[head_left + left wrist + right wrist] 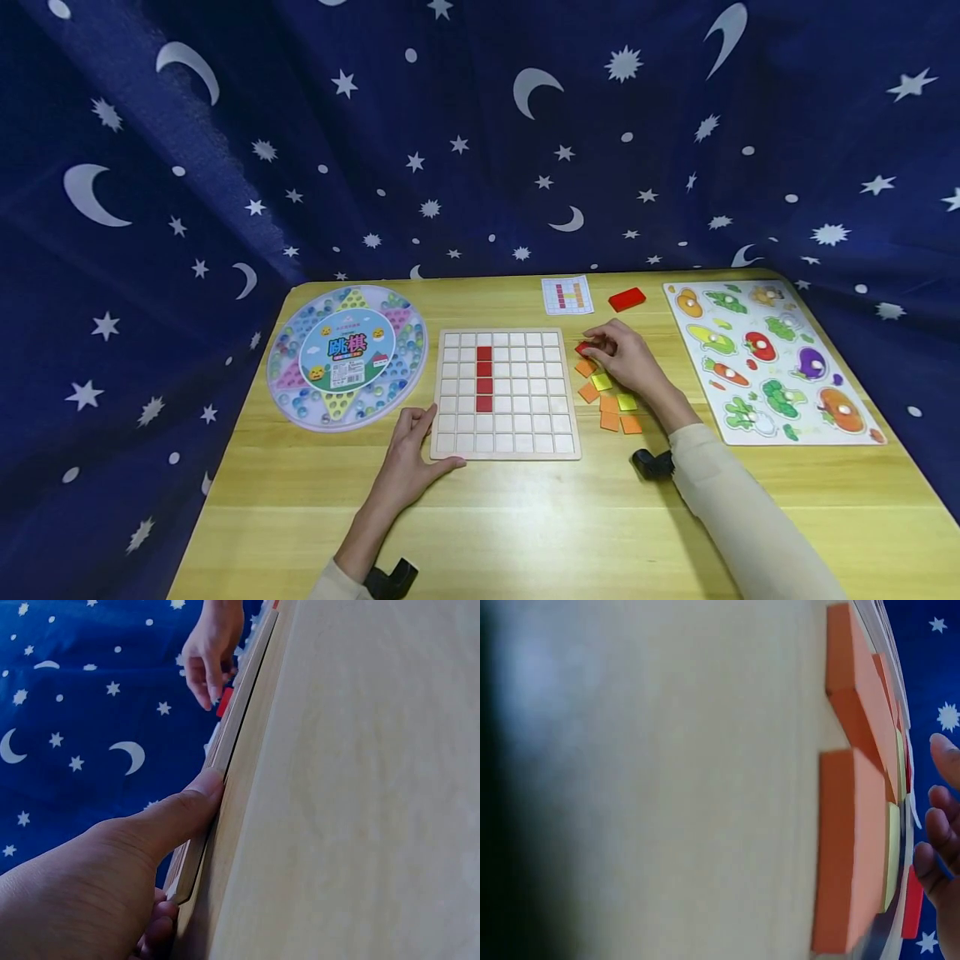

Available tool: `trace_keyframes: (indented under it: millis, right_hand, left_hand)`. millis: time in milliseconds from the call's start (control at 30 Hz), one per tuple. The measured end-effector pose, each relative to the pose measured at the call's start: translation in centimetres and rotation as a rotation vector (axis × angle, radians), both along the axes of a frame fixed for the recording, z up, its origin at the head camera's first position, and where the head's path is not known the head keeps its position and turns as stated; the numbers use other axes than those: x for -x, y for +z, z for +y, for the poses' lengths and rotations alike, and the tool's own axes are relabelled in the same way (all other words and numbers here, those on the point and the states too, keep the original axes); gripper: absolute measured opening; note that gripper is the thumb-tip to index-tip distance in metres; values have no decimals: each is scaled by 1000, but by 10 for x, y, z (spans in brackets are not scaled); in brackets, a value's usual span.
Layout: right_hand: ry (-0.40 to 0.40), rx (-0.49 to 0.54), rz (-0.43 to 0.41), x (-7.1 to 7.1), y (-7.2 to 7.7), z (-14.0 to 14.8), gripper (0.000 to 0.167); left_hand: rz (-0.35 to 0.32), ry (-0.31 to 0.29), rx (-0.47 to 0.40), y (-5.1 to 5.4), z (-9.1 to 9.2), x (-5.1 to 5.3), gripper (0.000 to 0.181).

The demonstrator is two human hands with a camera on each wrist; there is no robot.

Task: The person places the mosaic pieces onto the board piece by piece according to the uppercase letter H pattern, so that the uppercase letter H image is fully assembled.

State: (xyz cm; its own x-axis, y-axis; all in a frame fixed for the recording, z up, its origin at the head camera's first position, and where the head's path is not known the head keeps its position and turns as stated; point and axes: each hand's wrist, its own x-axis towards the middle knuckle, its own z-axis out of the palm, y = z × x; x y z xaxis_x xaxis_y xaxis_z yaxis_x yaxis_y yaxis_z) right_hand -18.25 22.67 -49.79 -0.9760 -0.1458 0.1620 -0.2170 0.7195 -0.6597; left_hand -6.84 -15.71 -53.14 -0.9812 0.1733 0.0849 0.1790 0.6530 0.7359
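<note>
A square wooden grid board (507, 451) lies on the table, with several red tiles (483, 386) in one column. My left hand (405, 463) holds the board's near left corner, the thumb on its near edge and the fingers at its left side. My right hand (630, 358) is just right of the board, pinching a red tile (582, 348) at its fingertips. In the left wrist view that tile (224, 702) shows beside the fingertips. Near this hand lie loose orange tiles (609, 421) and yellow tiles (602, 381). The right wrist view hides most of the pinch.
Behind the board lies a pattern card (567, 295), with a red block (627, 299) to its right. A round marble game board (347, 421) occupies the left. On the right is a vegetable puzzle board (787, 431). A dark starry curtain (480, 192) hangs along the table's back.
</note>
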Motion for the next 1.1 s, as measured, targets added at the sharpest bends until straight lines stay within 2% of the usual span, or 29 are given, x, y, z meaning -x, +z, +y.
trace_keyframes:
  millis: [267, 467, 700, 867, 1100]
  right_hand:
    - [-1, -19, -49, 2, -2, 4, 29]
    - [15, -42, -26, 4, -6, 4, 27]
    - [-18, -60, -29, 3, -10, 9, 26]
    - [-18, -60, -15, 4, -12, 10, 30]
    - [-17, -45, -24, 4, -14, 9, 26]
  left_hand:
    - [0, -3, -5, 1, 0, 0, 99]
    - [2, 1, -7, 4, 0, -1, 98]
    - [-1, -3, 2, 3, 1, 0, 98]
    - [5, -2, 5, 2, 1, 0, 98]
    - [14, -5, 7, 2, 0, 0, 98]
